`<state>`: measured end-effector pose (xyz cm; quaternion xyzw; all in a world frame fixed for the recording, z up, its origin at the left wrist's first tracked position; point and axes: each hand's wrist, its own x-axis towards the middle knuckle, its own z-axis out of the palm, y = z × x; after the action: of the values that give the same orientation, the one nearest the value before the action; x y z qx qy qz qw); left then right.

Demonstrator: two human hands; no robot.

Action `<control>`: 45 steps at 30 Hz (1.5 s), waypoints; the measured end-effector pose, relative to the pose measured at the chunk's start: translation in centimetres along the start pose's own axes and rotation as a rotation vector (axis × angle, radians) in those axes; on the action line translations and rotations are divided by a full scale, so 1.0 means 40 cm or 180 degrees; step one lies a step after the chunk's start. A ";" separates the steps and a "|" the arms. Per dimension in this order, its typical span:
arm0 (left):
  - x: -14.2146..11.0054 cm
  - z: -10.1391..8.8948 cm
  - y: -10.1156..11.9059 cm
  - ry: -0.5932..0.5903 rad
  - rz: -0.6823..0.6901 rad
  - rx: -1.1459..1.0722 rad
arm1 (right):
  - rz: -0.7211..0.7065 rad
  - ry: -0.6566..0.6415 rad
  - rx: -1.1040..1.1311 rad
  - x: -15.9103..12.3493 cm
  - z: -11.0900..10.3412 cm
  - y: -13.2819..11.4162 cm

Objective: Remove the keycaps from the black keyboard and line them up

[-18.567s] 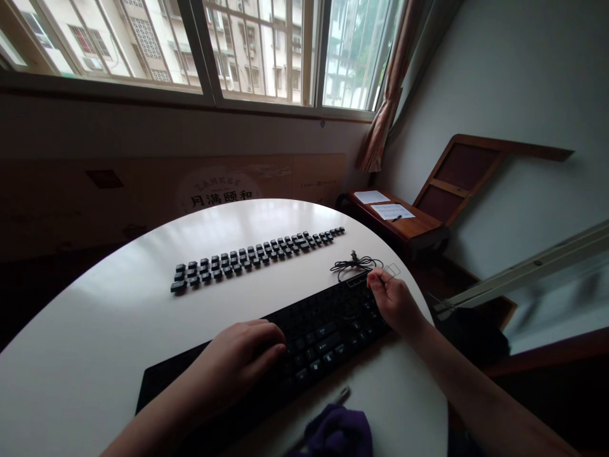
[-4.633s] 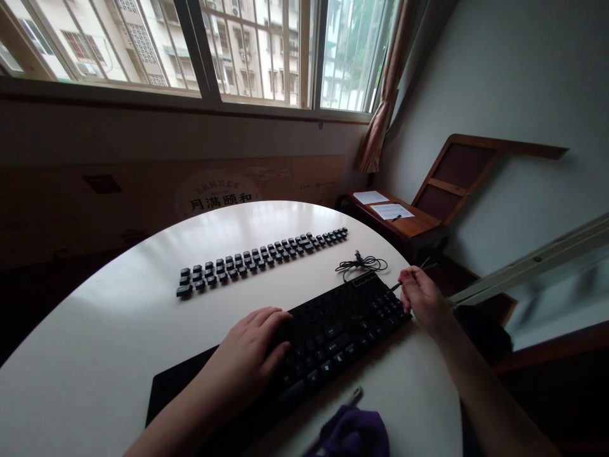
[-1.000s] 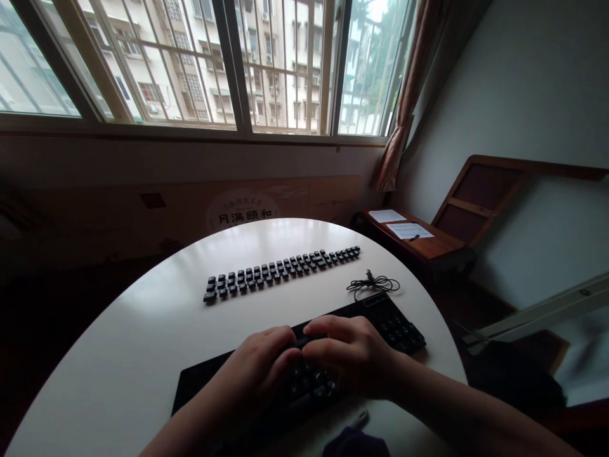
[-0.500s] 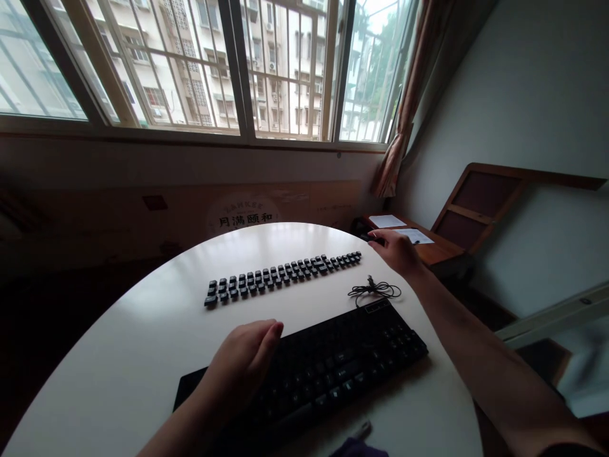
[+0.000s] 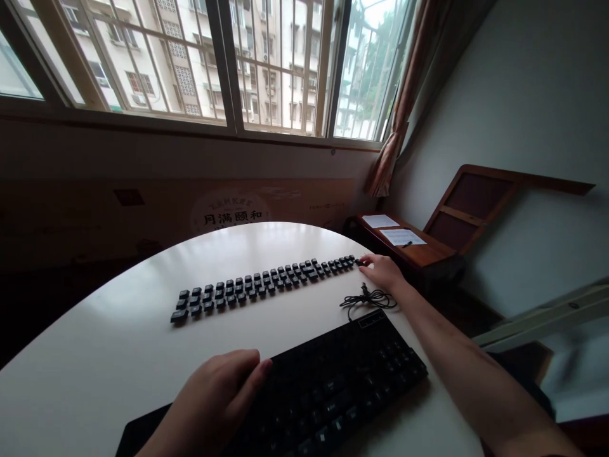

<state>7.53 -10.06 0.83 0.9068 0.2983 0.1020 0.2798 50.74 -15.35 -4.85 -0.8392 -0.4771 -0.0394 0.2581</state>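
At the right end of the keycap rows, my right hand [image 5: 380, 271] pinches a small black keycap [image 5: 360, 262] close to the table top. Several black keycaps [image 5: 257, 284] stand in slanting rows on the white round table [image 5: 85, 355]. My left hand [image 5: 221, 387] is closed in a loose fist over the left half of the black keyboard [image 5: 328, 355], thumb against the curled index finger. Anything inside that fist is hidden. Parts of the keyboard are bare of caps, while keys show along its lower and right sides.
A coiled black USB cable [image 5: 368, 298] lies between the keyboard and my right forearm. Beyond the table's right edge stands a wooden chair [image 5: 428, 254] with papers [image 5: 403, 237] and a pen on it. A large cardboard panel [image 5: 295, 203] leans under the window.
My right hand has left the keyboard and my left hand, reached out to the far right, and come down at the keycap rows' end. My left hand has closed; the view has shifted.
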 end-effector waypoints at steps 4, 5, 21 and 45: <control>0.002 0.001 -0.001 -0.0122 -0.0054 0.0042 | 0.0018 -0.0033 -0.0023 -0.005 0.003 -0.009; 0.003 0.001 0.000 -0.0145 -0.0071 0.0058 | 0.0015 -0.0043 -0.0028 -0.006 0.003 -0.012; 0.004 0.000 -0.001 -0.0010 0.0039 -0.0203 | 0.0016 -0.0010 -0.0059 -0.014 -0.004 -0.021; 0.004 -0.151 -0.084 0.0347 -0.0764 0.0440 | -0.0423 0.1315 0.0414 -0.021 -0.041 0.013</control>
<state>3.92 -5.02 3.88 0.8748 0.4257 0.0962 0.2103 51.00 -16.97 -3.90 -0.7616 -0.4699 -0.1966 0.4007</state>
